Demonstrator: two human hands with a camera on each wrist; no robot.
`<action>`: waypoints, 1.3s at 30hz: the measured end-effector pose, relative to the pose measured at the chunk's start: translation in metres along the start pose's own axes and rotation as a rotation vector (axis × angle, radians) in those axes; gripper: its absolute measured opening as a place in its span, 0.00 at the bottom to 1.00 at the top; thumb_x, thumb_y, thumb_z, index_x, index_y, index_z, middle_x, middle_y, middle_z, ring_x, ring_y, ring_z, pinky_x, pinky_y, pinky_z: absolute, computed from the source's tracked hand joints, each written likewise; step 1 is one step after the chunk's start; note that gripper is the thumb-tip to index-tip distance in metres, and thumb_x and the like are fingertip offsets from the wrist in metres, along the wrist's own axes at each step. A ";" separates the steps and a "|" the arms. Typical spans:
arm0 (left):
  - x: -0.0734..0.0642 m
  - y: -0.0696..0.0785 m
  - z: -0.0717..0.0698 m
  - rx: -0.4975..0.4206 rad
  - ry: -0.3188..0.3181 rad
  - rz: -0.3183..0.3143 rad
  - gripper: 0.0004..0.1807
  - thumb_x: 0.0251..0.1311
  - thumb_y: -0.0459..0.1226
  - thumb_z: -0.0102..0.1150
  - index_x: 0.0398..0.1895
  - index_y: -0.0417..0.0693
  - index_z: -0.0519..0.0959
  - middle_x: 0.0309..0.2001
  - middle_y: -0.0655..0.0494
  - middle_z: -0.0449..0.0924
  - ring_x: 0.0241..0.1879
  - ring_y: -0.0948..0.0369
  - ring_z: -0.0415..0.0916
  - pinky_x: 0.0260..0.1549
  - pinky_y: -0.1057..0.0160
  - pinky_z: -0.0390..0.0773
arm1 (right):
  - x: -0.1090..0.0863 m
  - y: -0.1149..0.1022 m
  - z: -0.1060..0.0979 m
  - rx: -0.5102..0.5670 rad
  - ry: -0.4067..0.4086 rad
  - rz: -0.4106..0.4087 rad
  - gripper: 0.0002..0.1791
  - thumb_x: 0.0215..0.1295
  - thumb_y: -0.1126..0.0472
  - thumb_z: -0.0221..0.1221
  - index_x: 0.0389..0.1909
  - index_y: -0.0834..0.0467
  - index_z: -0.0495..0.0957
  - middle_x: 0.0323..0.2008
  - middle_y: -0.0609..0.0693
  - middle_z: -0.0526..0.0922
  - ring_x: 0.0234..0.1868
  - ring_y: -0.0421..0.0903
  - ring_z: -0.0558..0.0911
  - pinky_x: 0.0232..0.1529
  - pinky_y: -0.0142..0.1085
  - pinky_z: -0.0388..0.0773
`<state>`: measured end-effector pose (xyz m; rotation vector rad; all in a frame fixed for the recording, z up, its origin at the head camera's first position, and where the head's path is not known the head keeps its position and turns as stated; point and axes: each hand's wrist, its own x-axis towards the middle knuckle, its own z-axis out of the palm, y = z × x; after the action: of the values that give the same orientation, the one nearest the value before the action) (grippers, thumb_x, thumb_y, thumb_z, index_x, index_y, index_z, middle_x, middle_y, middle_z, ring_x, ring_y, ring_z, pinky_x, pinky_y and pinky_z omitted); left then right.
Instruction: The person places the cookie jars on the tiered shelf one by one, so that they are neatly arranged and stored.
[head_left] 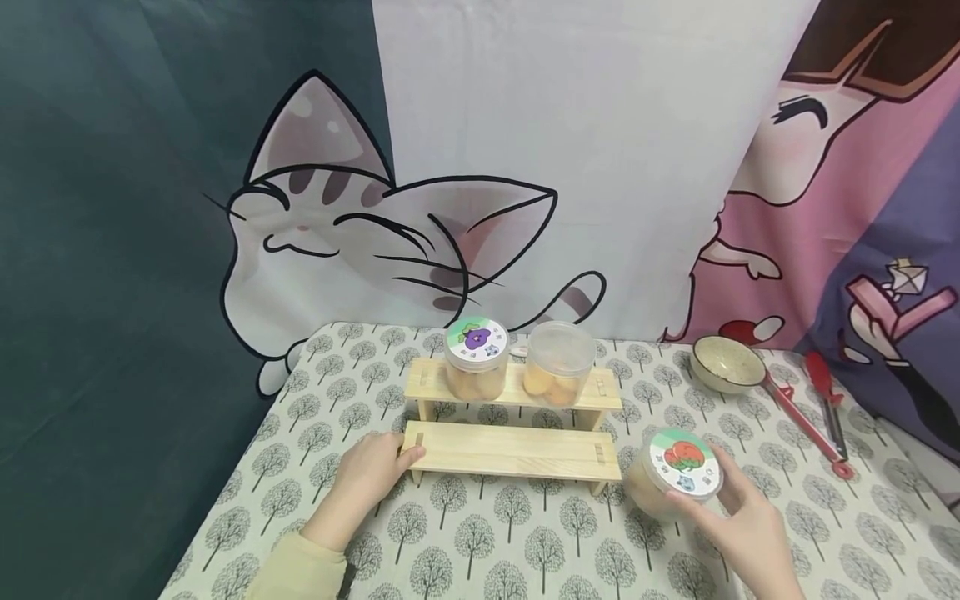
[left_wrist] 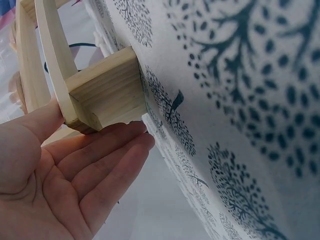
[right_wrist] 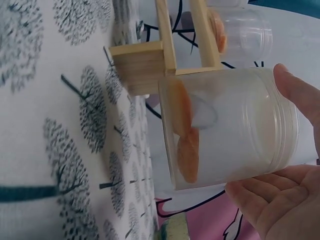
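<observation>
My right hand (head_left: 750, 521) grips a clear plastic jar (right_wrist: 225, 130) near its lid, thumb on one side and fingers on the other. The lid (head_left: 684, 463) carries a green and white label with a red tomato-like picture, and orange pieces lie at the jar's bottom. It is tilted, close to the right end of a two-step wooden rack (head_left: 510, 450). At the rack's left end, my left hand (head_left: 375, 467) holds the lower step's corner, thumb on the board and fingers by the leg (left_wrist: 107, 90).
On the upper step stand a jar with a purple-pictured lid (head_left: 477, 340) and a jar with a plain translucent top (head_left: 561, 367). A bowl (head_left: 727, 364), a red-handled utensil (head_left: 802, 421) and red tongs (head_left: 825, 392) lie at the back right of the tree-print cloth (head_left: 442, 550).
</observation>
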<state>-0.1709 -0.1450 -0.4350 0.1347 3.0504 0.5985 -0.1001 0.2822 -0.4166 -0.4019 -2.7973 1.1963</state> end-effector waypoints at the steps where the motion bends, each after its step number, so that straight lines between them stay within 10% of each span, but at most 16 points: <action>1: 0.000 0.000 0.000 0.000 -0.001 -0.001 0.18 0.61 0.51 0.58 0.32 0.44 0.80 0.24 0.52 0.78 0.20 0.60 0.68 0.20 0.61 0.68 | 0.000 -0.001 0.000 0.007 0.001 -0.009 0.56 0.50 0.41 0.69 0.74 0.56 0.50 0.68 0.68 0.58 0.63 0.69 0.65 0.48 0.26 0.75; 4: 0.000 0.000 0.000 0.000 -0.003 -0.006 0.18 0.61 0.51 0.58 0.32 0.44 0.80 0.24 0.52 0.79 0.20 0.60 0.68 0.19 0.61 0.68 | -0.001 -0.004 -0.001 0.021 0.002 -0.031 0.55 0.50 0.43 0.70 0.73 0.55 0.51 0.68 0.66 0.59 0.63 0.68 0.66 0.38 0.10 0.65; 15: 0.000 0.001 -0.001 -0.004 -0.012 -0.011 0.18 0.61 0.51 0.58 0.34 0.44 0.81 0.27 0.50 0.81 0.21 0.60 0.70 0.21 0.60 0.70 | -0.003 -0.013 -0.001 0.014 -0.012 -0.047 0.55 0.49 0.42 0.70 0.74 0.50 0.50 0.70 0.60 0.59 0.64 0.65 0.65 0.41 0.09 0.60; 23: 0.001 0.002 -0.002 -0.021 -0.016 -0.016 0.17 0.60 0.51 0.58 0.32 0.46 0.81 0.26 0.52 0.80 0.21 0.60 0.69 0.21 0.61 0.70 | -0.003 -0.016 -0.003 0.040 -0.003 -0.058 0.56 0.49 0.44 0.70 0.74 0.50 0.48 0.68 0.65 0.60 0.63 0.69 0.64 0.57 0.59 0.64; 39: -0.001 0.003 -0.004 -0.018 -0.015 -0.010 0.17 0.61 0.50 0.58 0.34 0.45 0.82 0.28 0.51 0.81 0.23 0.59 0.72 0.23 0.58 0.72 | -0.005 -0.027 -0.002 0.038 -0.013 -0.093 0.56 0.48 0.45 0.71 0.74 0.47 0.49 0.70 0.60 0.60 0.64 0.66 0.65 0.56 0.53 0.68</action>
<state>-0.1693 -0.1437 -0.4296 0.1226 3.0288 0.6217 -0.1010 0.2644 -0.3958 -0.2588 -2.7651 1.2347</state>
